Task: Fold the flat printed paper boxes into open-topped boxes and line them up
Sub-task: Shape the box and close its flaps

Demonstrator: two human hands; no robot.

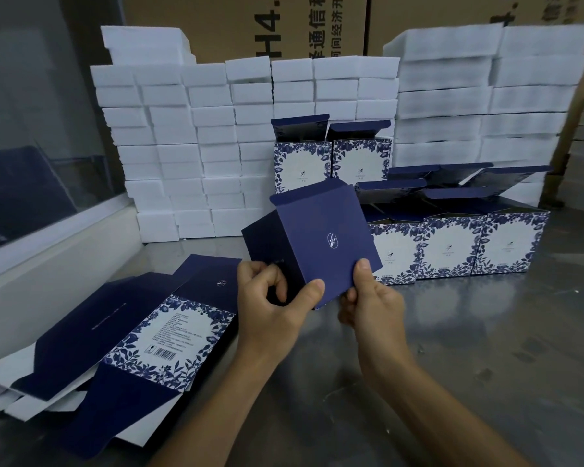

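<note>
A partly folded dark blue box with a small white logo is held up above the metal table, tilted to the left. My left hand grips its lower left corner, thumb on the front panel. My right hand pinches its lower right edge, thumb on top. A pile of flat printed boxes with blue floral panels lies on the table at the left. Several folded open-topped boxes stand in rows at the right, with two more boxes stacked behind.
Tall stacks of white foam blocks line the back of the steel table. Brown cardboard cartons stand behind them. A glass partition and white ledge run along the left side.
</note>
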